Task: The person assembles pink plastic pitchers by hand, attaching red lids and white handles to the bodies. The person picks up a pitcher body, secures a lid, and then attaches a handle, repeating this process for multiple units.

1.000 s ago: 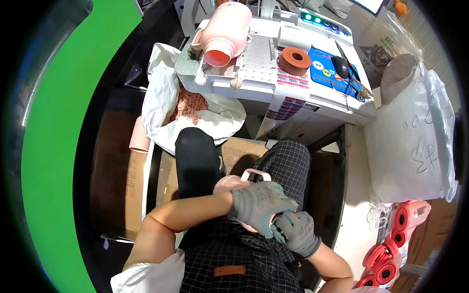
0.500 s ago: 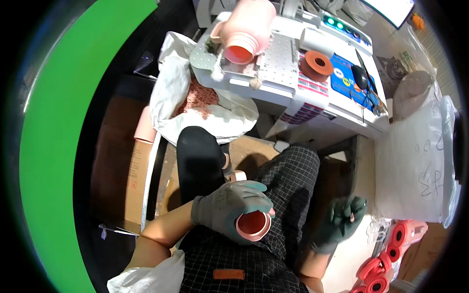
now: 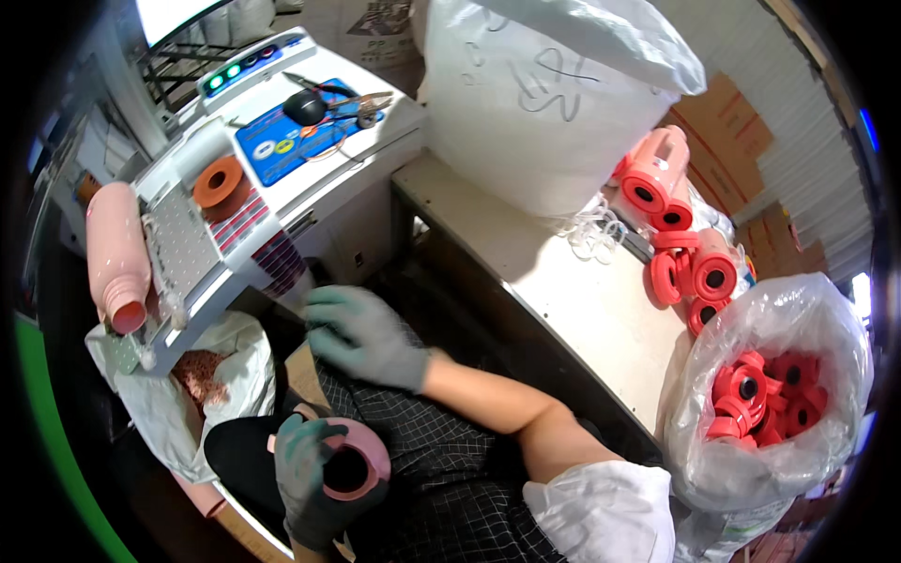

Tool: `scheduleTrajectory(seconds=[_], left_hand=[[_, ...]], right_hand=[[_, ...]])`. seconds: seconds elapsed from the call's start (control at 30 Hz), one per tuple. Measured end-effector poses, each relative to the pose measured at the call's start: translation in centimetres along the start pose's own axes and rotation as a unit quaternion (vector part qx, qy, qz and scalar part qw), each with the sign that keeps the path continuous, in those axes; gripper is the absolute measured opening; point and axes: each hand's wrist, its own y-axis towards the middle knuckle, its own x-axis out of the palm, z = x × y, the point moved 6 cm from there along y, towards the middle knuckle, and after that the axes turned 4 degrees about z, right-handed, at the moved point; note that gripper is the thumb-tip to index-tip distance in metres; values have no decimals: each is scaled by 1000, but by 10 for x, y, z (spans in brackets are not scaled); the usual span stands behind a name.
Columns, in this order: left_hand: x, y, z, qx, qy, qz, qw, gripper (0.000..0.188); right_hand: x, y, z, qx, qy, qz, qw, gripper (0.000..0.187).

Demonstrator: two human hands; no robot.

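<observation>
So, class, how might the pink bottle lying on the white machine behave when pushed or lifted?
The bottle may roll, its body being rounded. Its open mouth suggests a hollow inside, so it is probably light for its size. Its shiny surface might be slippery.

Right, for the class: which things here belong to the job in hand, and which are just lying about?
Job in hand, judging by the hands:
pink container, held by the left hand
perhaps the pink bottle on the perforated plate

Apparently just lying about:
orange roll
black mouse
white sack
clear bag of red parts
</observation>
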Motion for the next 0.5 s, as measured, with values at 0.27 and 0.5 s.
scheduleTrajectory(seconds=[0.27, 0.5], left_hand=[[3, -13, -63, -169, -139, 18, 976, 80], [40, 16, -61, -172, -137, -42, 975, 80]], right_hand=[[-360, -145, 145, 235, -211, 439, 841, 18], [-551, -155, 164, 335, -524, 321, 714, 26]])
